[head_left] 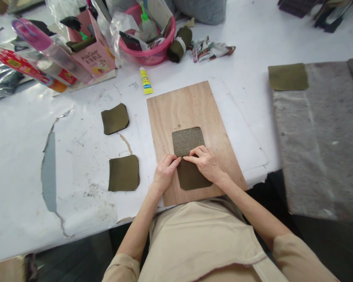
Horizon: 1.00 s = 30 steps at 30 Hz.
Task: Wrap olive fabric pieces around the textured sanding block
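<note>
The smooth patch [194, 177] lies on the near half of the wooden board [182, 102], and the rough patch [188, 140] is just beyond it; I cannot tell if they are one piece. Together their long axis runs away from the person, roughly along the board. Where they meet, the left hand [165, 171] is at the left end, the right hand [206, 162] reaches from the right; both are equally near. Their fingertips almost meet; whether they pinch the edge, I cannot tell. Left of the board lie the far stack [115, 118] and the near stack [124, 173].
</note>
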{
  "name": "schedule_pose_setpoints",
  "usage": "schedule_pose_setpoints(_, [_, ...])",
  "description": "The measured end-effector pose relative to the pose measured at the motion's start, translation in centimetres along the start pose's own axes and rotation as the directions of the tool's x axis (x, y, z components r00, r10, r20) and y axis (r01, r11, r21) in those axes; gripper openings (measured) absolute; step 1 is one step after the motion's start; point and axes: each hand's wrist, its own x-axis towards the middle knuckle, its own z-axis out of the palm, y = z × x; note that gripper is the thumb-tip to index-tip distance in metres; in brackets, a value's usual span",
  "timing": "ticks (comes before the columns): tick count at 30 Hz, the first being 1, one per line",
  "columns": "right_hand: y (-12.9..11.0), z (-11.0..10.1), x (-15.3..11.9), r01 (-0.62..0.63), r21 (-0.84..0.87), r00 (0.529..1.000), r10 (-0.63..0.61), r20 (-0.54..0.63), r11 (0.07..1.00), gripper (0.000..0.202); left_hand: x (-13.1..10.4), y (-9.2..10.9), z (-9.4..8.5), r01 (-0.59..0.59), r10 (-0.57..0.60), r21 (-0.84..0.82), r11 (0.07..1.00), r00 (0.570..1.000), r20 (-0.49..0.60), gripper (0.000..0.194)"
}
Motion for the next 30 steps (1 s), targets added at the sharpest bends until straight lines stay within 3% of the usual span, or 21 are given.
schedule_pose_setpoints(11, [-0.1,0.0,0.0,0.022,-0.049,1.0,-0.022,-0.002,0.999,0.022,0.3,0.4,-0.2,-0.031,0.031,0.066,0.997,0.999,-0.008,0.023])
schedule_pose_setpoints(23, [0.0,0.5,-0.1,0.026,-0.079,0.999,-0.029,-0.031,0.997,0.019,-1.1,0.4,-1.0,0.032,-0.034,0.06,0.998,0.999,0.038,0.025])
schedule_pose_setpoints(30, [0.2,0.6,-0.2,0.036,-0.105,0.999,-0.039,-0.022,0.994,0.019,-0.6,1.9,-1.2,0.164,-0.165,-0.017,0.986,0.979,-0.117,0.026])
